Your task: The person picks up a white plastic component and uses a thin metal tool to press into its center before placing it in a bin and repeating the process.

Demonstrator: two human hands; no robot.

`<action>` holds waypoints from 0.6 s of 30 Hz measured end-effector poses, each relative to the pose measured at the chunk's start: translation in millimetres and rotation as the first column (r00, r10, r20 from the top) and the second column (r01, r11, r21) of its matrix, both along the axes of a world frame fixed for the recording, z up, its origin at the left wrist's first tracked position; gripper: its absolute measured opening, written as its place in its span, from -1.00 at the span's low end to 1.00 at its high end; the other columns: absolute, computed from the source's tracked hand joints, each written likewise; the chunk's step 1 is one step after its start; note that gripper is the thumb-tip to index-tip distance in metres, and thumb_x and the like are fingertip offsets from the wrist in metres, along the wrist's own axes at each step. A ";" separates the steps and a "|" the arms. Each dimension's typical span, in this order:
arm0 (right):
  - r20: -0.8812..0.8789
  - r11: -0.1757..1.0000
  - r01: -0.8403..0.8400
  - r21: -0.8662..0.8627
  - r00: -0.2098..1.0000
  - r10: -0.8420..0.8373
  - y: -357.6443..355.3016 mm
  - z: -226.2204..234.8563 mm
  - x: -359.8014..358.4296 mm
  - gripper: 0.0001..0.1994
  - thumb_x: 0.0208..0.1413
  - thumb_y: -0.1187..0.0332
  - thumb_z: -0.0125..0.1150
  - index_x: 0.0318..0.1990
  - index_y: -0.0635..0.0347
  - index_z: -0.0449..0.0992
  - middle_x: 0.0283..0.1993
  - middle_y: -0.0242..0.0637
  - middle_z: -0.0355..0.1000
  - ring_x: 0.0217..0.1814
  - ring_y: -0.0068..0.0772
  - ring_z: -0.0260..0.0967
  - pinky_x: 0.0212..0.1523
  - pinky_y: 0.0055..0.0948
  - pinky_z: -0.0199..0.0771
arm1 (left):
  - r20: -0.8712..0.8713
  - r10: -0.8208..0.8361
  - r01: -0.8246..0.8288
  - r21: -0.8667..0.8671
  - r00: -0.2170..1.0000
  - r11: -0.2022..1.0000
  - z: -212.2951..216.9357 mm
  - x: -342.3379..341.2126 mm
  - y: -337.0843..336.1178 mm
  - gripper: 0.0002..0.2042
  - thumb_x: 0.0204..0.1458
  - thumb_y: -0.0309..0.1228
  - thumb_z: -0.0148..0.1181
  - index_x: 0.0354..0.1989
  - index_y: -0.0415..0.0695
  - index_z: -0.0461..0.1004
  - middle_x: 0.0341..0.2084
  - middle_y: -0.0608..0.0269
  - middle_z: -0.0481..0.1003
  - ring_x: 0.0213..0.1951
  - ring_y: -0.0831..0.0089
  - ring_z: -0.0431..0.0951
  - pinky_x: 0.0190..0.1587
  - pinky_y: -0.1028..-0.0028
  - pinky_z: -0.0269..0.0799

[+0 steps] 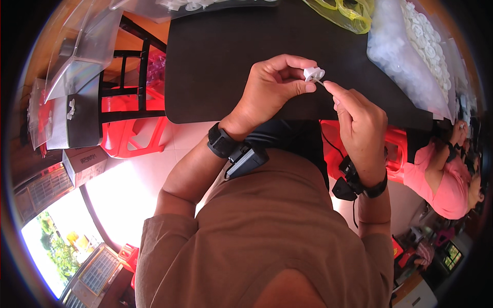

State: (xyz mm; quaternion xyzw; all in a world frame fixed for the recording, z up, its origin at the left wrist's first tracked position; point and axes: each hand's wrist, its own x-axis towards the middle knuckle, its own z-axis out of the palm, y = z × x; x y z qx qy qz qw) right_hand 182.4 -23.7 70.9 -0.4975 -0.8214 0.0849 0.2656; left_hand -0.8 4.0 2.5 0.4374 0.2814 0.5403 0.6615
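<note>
Above the black table: both my hands are raised over its near edge, close in front of my chest.

My left hand: wrist bent inward, fingers curled; thumb and forefinger are pinched on a small white plastic part, held just above the dark tabletop.

My right hand: forearm comes up from the lower right, fingers gathered; thumb and forefinger nip a thin pale pin whose far end touches the white part.

Wrists: a black strap with a small dark device sits on the left one; a like black band and device on the right, with a thin cord hanging from it.

White part: hard, smooth plastic, roundish with small lobes; I cannot tell its finer form.

Table: matte black, flat, with rounded corners.

Clear bag: soft, crinkled film lying at the table's far right, packed with many small round white plastic pieces.

Yellow bag: see-through yellow film at the far edge; its contents I cannot make out.

Clear plastic sheets: glossy, lying over a grey box at the far left.

Red plastic stools: ribbed, standing beneath the table on the pale floor.

Person in pink: seated at my right, hands raised.
</note>
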 end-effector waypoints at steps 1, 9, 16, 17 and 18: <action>0.000 1.000 0.003 0.000 1.000 -0.003 -0.3 2.5 -0.8 -0.73 -0.01 0.58 0.13 -0.15 0.10 0.58 -0.53 -0.27 0.40 -0.55 -0.26 0.41 -0.54 -0.37 0.38 | -0.024 0.008 -0.007 0.014 1.000 1.000 0.5 0.8 -1.0 -0.69 -0.03 -0.67 0.26 -0.07 -0.26 0.47 -0.17 0.17 0.53 -0.11 0.48 0.54 0.00 0.48 0.50; 0.033 0.992 -0.095 -0.083 0.995 0.098 8.2 13.8 2.4 -0.75 0.02 0.54 0.11 -0.13 0.10 0.56 -0.43 -0.22 0.47 -0.47 -0.13 0.44 -0.50 -0.27 0.40 | -0.107 0.011 -0.009 0.023 0.994 1.000 4.4 2.0 -3.6 -0.69 -0.02 -0.68 0.24 -0.06 -0.27 0.46 -0.20 0.19 0.53 -0.14 0.50 0.54 -0.02 0.51 0.50; -0.116 0.996 0.000 -0.094 0.993 -0.011 5.1 12.0 6.7 -0.74 0.03 0.57 0.10 -0.12 0.11 0.57 -0.44 -0.23 0.46 -0.49 -0.15 0.42 -0.50 -0.33 0.39 | -0.011 0.049 -0.049 0.009 0.999 0.999 2.0 0.5 0.9 -0.66 -0.03 -0.68 0.26 -0.04 -0.25 0.43 -0.21 0.21 0.54 -0.17 0.54 0.53 -0.05 0.54 0.49; -0.075 0.996 0.000 -0.086 0.997 -0.006 3.9 12.9 4.8 -0.73 0.03 0.57 0.11 -0.12 0.10 0.57 -0.46 -0.23 0.44 -0.51 -0.17 0.41 -0.51 -0.32 0.38 | -0.010 0.049 -0.049 0.007 0.999 0.999 1.6 0.0 0.5 -0.66 -0.03 -0.68 0.26 -0.04 -0.25 0.43 -0.21 0.21 0.54 -0.17 0.54 0.53 -0.05 0.54 0.49; -0.035 0.997 0.000 -0.078 0.999 -0.003 3.7 13.8 3.4 -0.73 0.02 0.58 0.11 -0.12 0.09 0.57 -0.47 -0.23 0.43 -0.52 -0.18 0.40 -0.52 -0.32 0.37 | 0.012 0.047 -0.047 -0.007 0.999 0.999 1.5 -0.5 0.2 -0.65 -0.03 -0.68 0.26 -0.03 -0.24 0.43 -0.21 0.21 0.53 -0.17 0.54 0.53 -0.04 0.53 0.48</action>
